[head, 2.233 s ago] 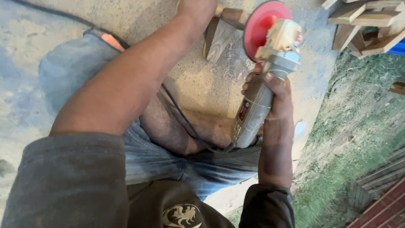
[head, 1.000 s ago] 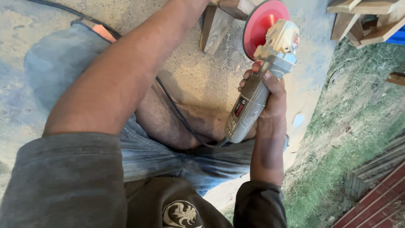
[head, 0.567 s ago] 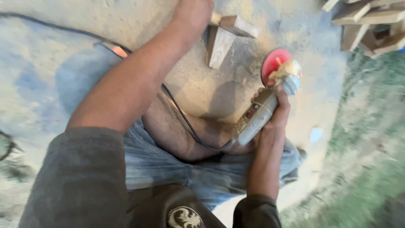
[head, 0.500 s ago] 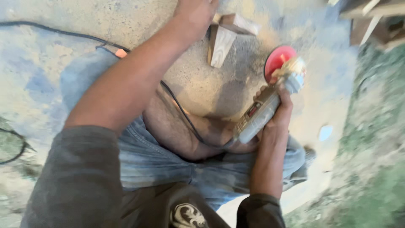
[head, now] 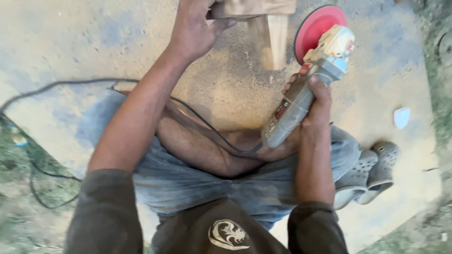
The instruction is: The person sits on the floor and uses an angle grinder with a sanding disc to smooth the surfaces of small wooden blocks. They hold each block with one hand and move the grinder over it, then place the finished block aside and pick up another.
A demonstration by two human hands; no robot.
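Right hand (head: pixel 316 101) grips the grey angle grinder with red disc (head: pixel 306 80); left hand (head: pixel 195 28) clasps the pale wooden piece (head: pixel 263 23). Since 0.5 s ago, piece and disc have drawn nearer, not touching.

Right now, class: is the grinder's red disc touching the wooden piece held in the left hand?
Apart. The head view shows dusty ground between the red disc and the wooden piece in the left hand.
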